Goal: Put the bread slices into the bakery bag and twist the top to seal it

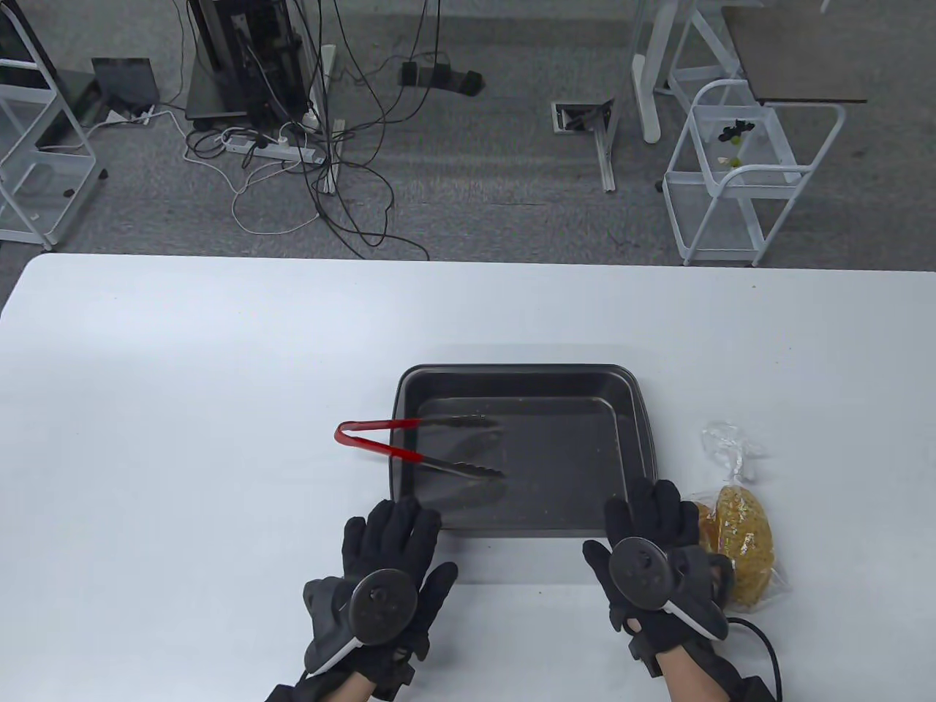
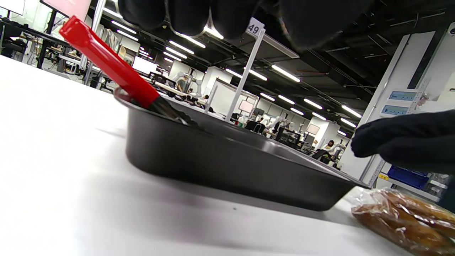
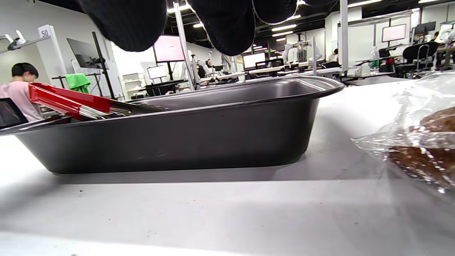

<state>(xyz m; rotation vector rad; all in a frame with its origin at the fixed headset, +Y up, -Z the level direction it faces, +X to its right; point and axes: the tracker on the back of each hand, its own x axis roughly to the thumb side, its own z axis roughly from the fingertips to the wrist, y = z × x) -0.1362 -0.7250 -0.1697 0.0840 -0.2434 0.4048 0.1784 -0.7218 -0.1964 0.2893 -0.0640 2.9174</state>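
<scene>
A clear bakery bag (image 1: 738,541) with bread slices inside lies on the white table, right of the dark baking tray (image 1: 629,387); its top (image 1: 724,442) is gathered into a twist. The same bag (image 2: 405,217) (image 3: 423,142) shows at the right edge of both wrist views. My right hand (image 1: 651,534) lies flat with straight fingers at the tray's near right corner, just left of the bag. My left hand (image 1: 391,545) lies flat with straight fingers at the tray's near left corner. Neither hand holds anything.
Red-handled tongs (image 1: 409,446) (image 2: 106,67) (image 3: 67,101) rest across the tray's left rim, tips inside the tray. A black cable (image 1: 760,643) runs from my right wrist. White table stretches left and beyond the tray.
</scene>
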